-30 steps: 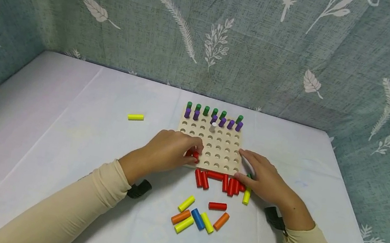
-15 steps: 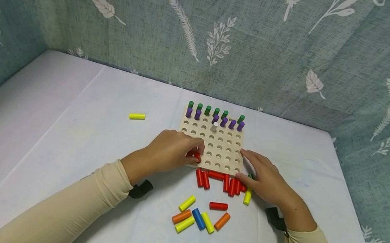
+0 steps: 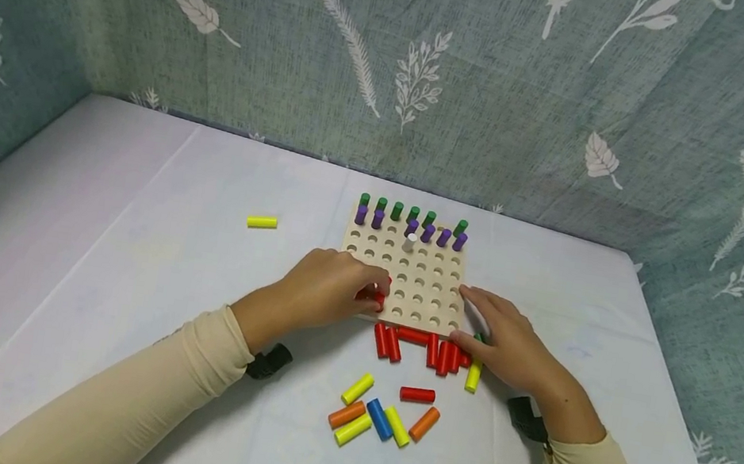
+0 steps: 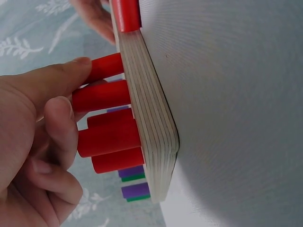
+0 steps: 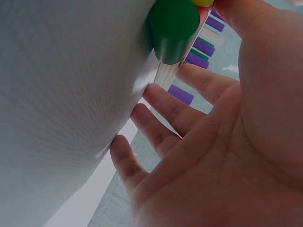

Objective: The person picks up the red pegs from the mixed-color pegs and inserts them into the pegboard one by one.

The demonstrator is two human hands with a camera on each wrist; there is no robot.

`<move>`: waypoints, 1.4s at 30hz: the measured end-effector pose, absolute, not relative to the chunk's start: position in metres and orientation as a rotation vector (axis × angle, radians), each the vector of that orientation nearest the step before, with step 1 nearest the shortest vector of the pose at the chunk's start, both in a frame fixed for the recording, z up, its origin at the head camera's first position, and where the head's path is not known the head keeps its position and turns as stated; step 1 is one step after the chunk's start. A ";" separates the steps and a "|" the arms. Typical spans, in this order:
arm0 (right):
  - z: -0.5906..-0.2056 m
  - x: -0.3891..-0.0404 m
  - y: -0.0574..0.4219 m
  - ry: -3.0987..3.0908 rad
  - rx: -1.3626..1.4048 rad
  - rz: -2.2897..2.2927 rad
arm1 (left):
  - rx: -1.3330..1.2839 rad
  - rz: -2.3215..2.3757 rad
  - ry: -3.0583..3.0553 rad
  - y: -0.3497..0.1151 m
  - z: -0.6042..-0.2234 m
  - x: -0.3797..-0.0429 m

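A wooden pegboard (image 3: pixel 419 281) lies on the table, with green and purple pegs along its far rows and one white peg (image 3: pixel 409 243) in front of them. At its near left part, my left hand (image 3: pixel 329 287) pinches a red peg (image 4: pixel 106 67) between thumb and a finger. Several more red pegs (image 4: pixel 111 135) stand upright in the board beside those fingers, mostly hidden in the head view. My right hand (image 3: pixel 508 336) has its fingers extended along the board's right edge, its thumb at the near right corner. A green peg (image 5: pixel 174 26) lies under that hand.
Loose red pegs (image 3: pixel 413 336) line the board's near edge. Closer to me lie yellow, orange and red pegs around a blue peg (image 3: pixel 379 419). A single yellow peg (image 3: pixel 262 222) sits left of the board. Patterned cloth (image 3: pixel 249 85) rises behind the table.
The view has shifted slightly. At the left fingers, more of the red peg's length shows now above the board. The right hand has stayed at the board's edge.
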State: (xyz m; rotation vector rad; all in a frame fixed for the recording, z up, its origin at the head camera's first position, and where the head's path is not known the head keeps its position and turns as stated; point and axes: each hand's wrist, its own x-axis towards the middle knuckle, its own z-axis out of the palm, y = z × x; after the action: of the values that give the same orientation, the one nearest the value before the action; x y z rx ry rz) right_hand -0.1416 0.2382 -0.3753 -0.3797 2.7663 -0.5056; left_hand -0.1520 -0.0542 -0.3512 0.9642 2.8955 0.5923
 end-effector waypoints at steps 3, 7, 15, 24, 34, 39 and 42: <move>-0.373 -0.141 0.237 2.755 -0.372 -0.505 | 0.970 0.594 2.890 -0.055 -0.351 -0.152; -0.370 -0.142 0.237 2.761 -0.363 -0.509 | 0.989 0.606 2.897 -0.055 -0.348 -0.153; -0.369 -0.142 0.236 2.745 -0.360 -0.514 | 0.984 0.612 2.877 -0.057 -0.348 -0.152; -0.367 -0.144 0.236 2.750 -0.365 -0.519 | 0.932 0.633 2.857 -0.056 -0.344 -0.152; -0.369 -0.142 0.239 2.759 -0.362 -0.514 | 0.927 0.630 2.854 -0.052 -0.343 -0.151; -0.369 -0.140 0.239 2.736 -0.361 -0.512 | 0.894 0.601 2.846 -0.052 -0.344 -0.149; -0.369 -0.141 0.239 2.744 -0.376 -0.520 | 0.879 0.614 2.867 -0.052 -0.344 -0.149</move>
State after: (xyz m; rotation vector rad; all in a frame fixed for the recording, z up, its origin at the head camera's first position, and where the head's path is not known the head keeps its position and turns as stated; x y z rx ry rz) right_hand -0.1406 0.2385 -0.3688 -0.3760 2.7438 -0.5198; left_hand -0.1491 -0.0523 -0.3444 0.8786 2.8675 0.6136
